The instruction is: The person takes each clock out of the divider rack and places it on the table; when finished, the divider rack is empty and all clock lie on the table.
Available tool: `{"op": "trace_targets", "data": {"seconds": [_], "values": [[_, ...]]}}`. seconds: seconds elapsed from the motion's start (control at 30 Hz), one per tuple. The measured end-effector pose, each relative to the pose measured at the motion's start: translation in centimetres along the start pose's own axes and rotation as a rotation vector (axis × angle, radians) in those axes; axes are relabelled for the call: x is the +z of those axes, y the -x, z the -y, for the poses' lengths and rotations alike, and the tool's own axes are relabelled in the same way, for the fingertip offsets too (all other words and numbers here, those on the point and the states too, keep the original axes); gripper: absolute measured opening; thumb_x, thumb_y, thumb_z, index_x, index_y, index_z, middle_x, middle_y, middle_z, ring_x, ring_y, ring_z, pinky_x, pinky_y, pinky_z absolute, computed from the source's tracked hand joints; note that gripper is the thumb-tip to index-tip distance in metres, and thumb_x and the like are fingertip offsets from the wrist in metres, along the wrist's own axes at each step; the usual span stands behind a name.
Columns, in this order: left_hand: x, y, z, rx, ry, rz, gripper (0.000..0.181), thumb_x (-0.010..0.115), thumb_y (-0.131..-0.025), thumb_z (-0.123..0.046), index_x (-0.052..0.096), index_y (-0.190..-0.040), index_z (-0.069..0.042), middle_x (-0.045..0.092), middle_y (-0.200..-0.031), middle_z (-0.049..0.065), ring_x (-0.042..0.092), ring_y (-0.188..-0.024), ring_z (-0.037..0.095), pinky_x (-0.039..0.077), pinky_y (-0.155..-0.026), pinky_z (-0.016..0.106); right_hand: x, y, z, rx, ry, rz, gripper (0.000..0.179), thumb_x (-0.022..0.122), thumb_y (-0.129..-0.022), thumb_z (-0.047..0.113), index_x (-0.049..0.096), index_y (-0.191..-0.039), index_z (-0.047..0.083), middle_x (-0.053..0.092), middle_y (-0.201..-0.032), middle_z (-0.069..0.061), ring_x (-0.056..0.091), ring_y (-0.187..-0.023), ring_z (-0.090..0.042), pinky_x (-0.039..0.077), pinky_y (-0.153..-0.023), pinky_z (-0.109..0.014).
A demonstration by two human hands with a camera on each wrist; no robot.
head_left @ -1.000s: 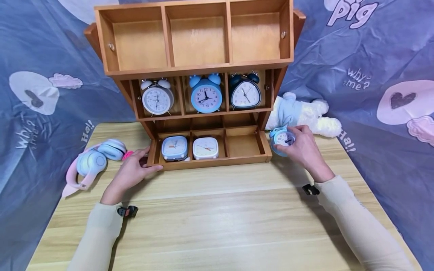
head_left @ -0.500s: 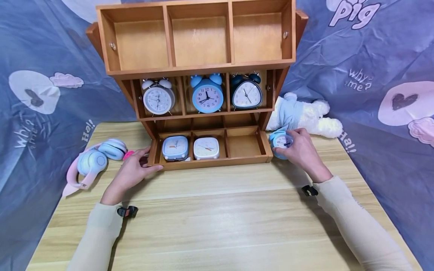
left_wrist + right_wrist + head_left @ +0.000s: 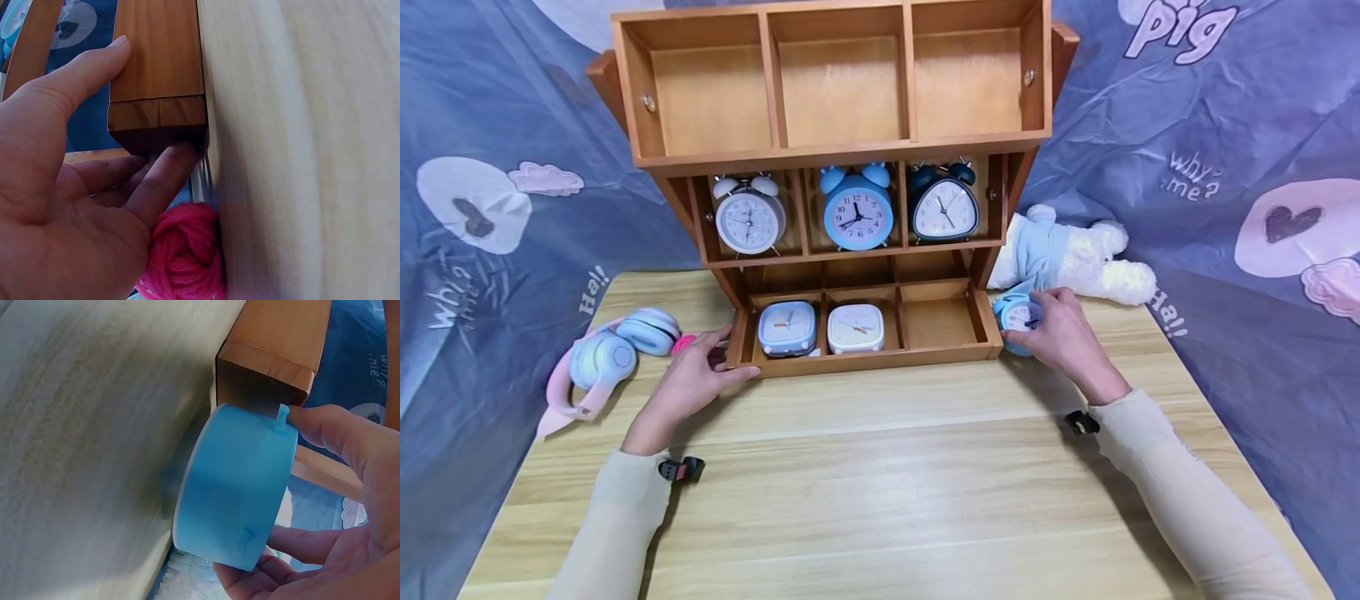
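A small light-blue twin-bell alarm clock [image 3: 1019, 318] is in my right hand [image 3: 1067, 337], gripped between thumb and fingers at the shelf's right end. The right wrist view shows the rounded blue body of the alarm clock [image 3: 234, 487] close beside the wooden corner. My left hand [image 3: 688, 383] holds the lower left corner of the wooden shelf [image 3: 865, 364], thumb on the front and fingers behind. In the bottom row sit a blue square clock [image 3: 787, 327] and a white square clock [image 3: 855, 327]; the right compartment is bare.
A white alarm clock [image 3: 748, 221], a blue one [image 3: 857, 218] and a dark-rimmed one [image 3: 944, 210] fill the middle row. Pink-and-blue headphones [image 3: 602, 358] lie left, near pink yarn [image 3: 187, 253]. Behind my right hand lies a white plush toy [image 3: 1097, 254].
My right hand, with the blue alarm clock, has shifted slightly left and toward me, closer against the shelf's right end. My left hand stays on the left corner.
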State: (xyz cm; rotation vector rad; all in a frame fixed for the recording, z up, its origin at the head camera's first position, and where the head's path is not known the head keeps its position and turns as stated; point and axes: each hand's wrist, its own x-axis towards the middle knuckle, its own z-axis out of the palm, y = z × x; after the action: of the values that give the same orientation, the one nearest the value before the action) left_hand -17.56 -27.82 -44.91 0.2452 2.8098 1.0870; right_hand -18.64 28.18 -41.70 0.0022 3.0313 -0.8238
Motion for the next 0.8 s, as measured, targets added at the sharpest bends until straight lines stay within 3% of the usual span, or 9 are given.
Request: {"op": "trace_targets", "data": {"seconds": [0.8], "values": [[-0.07, -0.05, 0.03, -0.018, -0.011, 0.013, 0.099, 0.088, -0.099, -0.039, 0.037, -0.170, 0.007, 0.056, -0.162, 0.036, 0.070, -0.136, 0.050, 0.059, -0.113, 0.063, 0.31, 0.81, -0.35, -0.033, 0.006, 0.004, 0.090, 0.090, -0.086, 0.025, 0.050, -0.153, -0.022, 0.044, -0.155, -0.045, 0.045, -0.143, -0.058, 0.041, -0.123, -0.072]]}}
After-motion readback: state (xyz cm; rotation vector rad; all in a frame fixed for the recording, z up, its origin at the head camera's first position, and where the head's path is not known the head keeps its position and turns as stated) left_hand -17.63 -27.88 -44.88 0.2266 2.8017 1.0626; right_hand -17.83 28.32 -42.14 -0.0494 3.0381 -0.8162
